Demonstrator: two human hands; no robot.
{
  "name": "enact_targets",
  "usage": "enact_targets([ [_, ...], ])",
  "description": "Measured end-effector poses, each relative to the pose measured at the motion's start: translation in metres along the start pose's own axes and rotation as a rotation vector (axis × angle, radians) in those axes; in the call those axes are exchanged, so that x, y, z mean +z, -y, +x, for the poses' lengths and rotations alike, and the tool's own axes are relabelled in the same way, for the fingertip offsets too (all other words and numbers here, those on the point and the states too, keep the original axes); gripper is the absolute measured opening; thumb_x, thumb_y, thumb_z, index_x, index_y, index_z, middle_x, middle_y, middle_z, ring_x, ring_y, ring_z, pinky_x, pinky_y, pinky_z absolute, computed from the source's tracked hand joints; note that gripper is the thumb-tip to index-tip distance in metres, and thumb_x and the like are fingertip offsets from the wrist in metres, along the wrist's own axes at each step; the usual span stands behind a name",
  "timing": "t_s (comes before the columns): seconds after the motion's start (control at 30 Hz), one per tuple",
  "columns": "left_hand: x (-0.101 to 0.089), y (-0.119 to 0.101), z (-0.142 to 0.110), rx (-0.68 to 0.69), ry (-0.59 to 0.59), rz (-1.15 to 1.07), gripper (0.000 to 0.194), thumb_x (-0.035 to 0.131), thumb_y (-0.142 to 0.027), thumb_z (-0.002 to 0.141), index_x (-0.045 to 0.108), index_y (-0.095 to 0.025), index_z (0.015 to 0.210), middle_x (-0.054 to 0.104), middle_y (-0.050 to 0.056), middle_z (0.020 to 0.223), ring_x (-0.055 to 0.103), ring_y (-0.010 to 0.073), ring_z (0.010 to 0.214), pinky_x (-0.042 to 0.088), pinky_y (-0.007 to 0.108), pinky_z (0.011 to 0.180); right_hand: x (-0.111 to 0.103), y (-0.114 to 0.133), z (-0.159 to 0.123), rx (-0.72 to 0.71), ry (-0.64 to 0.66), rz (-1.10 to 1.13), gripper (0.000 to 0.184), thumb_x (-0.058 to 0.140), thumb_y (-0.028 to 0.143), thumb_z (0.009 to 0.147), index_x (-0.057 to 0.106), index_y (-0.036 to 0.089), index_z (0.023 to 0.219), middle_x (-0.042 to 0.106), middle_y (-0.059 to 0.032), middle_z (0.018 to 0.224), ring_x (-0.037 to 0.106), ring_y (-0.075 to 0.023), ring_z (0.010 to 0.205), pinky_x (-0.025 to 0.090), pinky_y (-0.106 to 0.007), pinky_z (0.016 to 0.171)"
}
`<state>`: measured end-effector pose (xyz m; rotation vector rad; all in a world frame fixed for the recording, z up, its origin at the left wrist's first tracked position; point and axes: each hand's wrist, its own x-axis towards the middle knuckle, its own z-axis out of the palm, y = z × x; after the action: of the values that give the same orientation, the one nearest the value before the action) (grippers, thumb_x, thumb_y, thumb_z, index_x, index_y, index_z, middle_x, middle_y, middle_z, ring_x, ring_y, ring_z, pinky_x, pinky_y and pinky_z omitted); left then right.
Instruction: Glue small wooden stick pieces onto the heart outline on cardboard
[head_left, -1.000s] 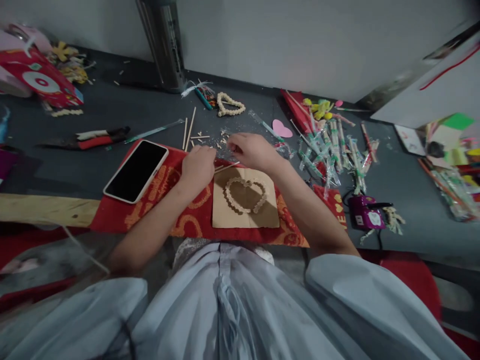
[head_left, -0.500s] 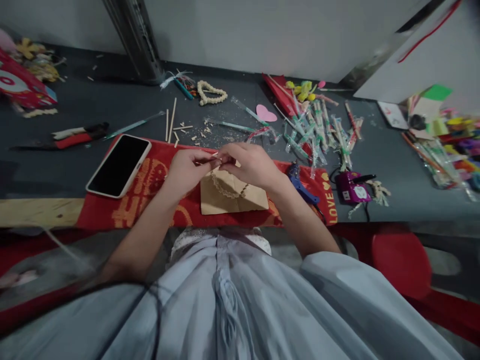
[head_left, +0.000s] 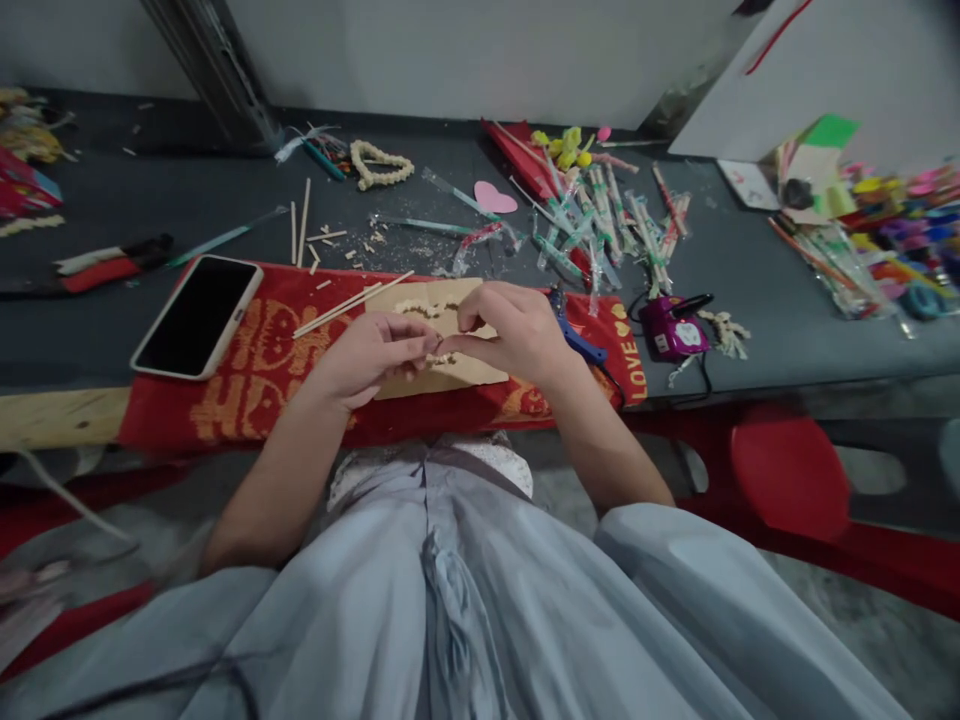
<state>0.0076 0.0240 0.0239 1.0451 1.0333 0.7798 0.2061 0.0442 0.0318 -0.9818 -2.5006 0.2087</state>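
Note:
My left hand and my right hand meet over a piece of brown paper or card, fingertips pinched together. Between them is something tiny that I cannot make out. On the card, partly covered by my fingers, lies an outline of small pale pieces. Thin wooden sticks rest across the card's left edge, beside my left hand. Under the card is a red cloth with yellow print. A blue glue gun lies just right of my right hand.
A phone lies on the cloth's left end. Pliers are further left. Behind the card are wood crumbs, a pale heart frame, a pink heart and wrapped sticks. A purple box stands at right.
The view has shifted, so table things sit further left. Both hands have come nearer to my body over the card, uncovering the sticks and the upper part of the outline.

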Motion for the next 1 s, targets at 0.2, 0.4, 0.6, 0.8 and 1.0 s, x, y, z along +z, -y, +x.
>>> enact_targets([
  [0.2, 0.025, 0.016, -0.003, -0.058, -0.059, -0.13, 0.033, 0.089, -0.036, 0.052, 0.067, -0.015, 0.064, 0.063, 0.003, 0.062, 0.043, 0.0053, 0.047, 0.03, 0.018, 0.041, -0.03, -0.016, -0.041, 0.296, 0.038, -0.2, 0.034, 0.041, 0.04, 0.101, 0.063, 0.02, 0.086, 0.066, -0.0088, 0.084, 0.061, -0.0229, 0.083, 0.043, -0.033, 0.074],
  [0.4, 0.049, 0.03, -0.006, 0.024, -0.098, -0.134, 0.028, 0.086, -0.028, 0.046, 0.063, -0.016, 0.056, 0.066, 0.003, 0.058, 0.052, 0.0073, 0.048, 0.038, 0.019, 0.043, -0.043, -0.065, -0.106, 0.64, 0.001, -0.337, 0.028, 0.054, 0.034, 0.094, 0.066, 0.015, 0.11, 0.069, -0.0165, 0.104, 0.064, -0.0307, 0.097, 0.049, -0.041, 0.086],
  [0.6, 0.064, 0.042, -0.01, 0.064, -0.026, -0.083, 0.03, 0.089, -0.031, 0.05, 0.07, -0.016, 0.068, 0.069, 0.003, 0.061, 0.058, 0.0101, 0.052, 0.048, 0.022, 0.051, -0.018, -0.075, -0.118, 0.695, 0.141, -0.356, 0.042, 0.064, 0.04, 0.088, 0.063, 0.012, 0.12, 0.069, -0.0194, 0.113, 0.064, -0.0343, 0.104, 0.05, -0.043, 0.089],
  [0.8, 0.067, 0.052, -0.015, 0.12, 0.006, 0.005, 0.027, 0.086, -0.036, 0.063, 0.078, -0.017, 0.081, 0.07, 0.004, 0.062, 0.064, 0.0133, 0.059, 0.055, 0.026, 0.063, -0.001, -0.084, -0.113, 0.707, 0.135, -0.378, 0.034, 0.053, 0.036, 0.093, 0.059, 0.011, 0.115, 0.07, -0.022, 0.11, 0.064, -0.0347, 0.103, 0.048, -0.043, 0.089],
  [1.0, 0.072, 0.054, -0.015, 0.069, -0.056, -0.082, 0.031, 0.09, -0.035, 0.055, 0.078, -0.016, 0.076, 0.072, 0.005, 0.066, 0.062, 0.0107, 0.055, 0.051, 0.022, 0.055, 0.002, -0.097, -0.121, 0.77, -0.065, -0.198, 0.037, 0.039, 0.035, 0.098, 0.055, 0.011, 0.121, 0.067, -0.0236, 0.121, 0.063, -0.0333, 0.111, 0.049, -0.044, 0.093],
])
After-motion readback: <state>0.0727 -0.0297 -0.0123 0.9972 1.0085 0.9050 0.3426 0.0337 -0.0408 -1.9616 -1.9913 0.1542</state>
